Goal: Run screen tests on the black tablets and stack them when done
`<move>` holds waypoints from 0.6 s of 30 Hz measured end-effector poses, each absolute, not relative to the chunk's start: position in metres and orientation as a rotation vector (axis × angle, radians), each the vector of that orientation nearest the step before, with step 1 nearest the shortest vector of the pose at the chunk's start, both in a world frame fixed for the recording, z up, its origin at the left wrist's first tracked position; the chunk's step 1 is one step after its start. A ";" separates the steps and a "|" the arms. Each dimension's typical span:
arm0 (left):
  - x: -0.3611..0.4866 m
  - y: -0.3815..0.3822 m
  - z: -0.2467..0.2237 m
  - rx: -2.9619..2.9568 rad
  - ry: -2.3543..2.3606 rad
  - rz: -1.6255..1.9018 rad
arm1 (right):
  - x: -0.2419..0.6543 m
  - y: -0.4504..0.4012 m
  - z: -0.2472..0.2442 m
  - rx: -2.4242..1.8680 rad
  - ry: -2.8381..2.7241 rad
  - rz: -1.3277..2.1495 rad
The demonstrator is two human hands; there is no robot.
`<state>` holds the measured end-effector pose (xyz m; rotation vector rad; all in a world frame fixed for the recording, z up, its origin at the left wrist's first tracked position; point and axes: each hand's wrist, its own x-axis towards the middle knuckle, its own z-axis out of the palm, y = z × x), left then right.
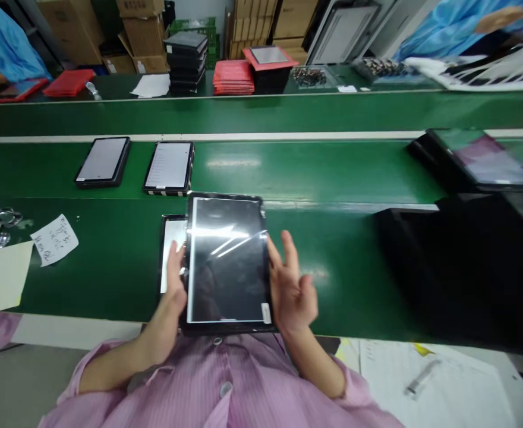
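Observation:
A tablet (226, 261) with a dark, glossy screen is held up in front of my chest, light streaks reflected on its glass. A small white label sits at its lower right corner. My left hand (167, 312) grips the left edge. At the right edge my right hand (292, 291) supports the tablet, some of its fingers raised away and others hidden behind the edge. Partly covered by the held tablet, a second tablet (167, 235) with a lit white screen lies on the green bench.
Two tablets with lit screens, one at left (103, 159) and a striped-edged one (169, 166), lie beyond. A black box (466, 261) and blurred tablets (488, 157) occupy the right. A handwritten note (55, 239) lies left. Red sleeves (233, 77) stand across; two people in blue work there.

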<state>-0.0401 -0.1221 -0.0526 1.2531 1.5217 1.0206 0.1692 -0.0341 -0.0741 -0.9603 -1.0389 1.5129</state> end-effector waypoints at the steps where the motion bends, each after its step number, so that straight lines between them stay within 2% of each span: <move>1: -0.055 -0.124 -0.056 1.204 1.558 1.074 | 0.153 -0.035 -0.078 -0.894 -1.036 1.565; 5: -0.107 -0.119 -0.085 1.049 1.697 1.183 | 0.103 -0.037 -0.104 -0.723 -1.122 1.694; 8: -0.126 -0.112 -0.111 1.010 1.765 1.176 | 0.097 -0.036 -0.122 -0.896 -1.342 1.621; 13: -0.121 -0.110 -0.133 0.701 1.517 1.280 | 0.149 -0.035 -0.136 -1.174 -1.420 1.452; 18: -0.086 -0.097 -0.145 0.596 1.395 1.265 | 0.225 -0.051 -0.138 -1.340 -1.456 1.786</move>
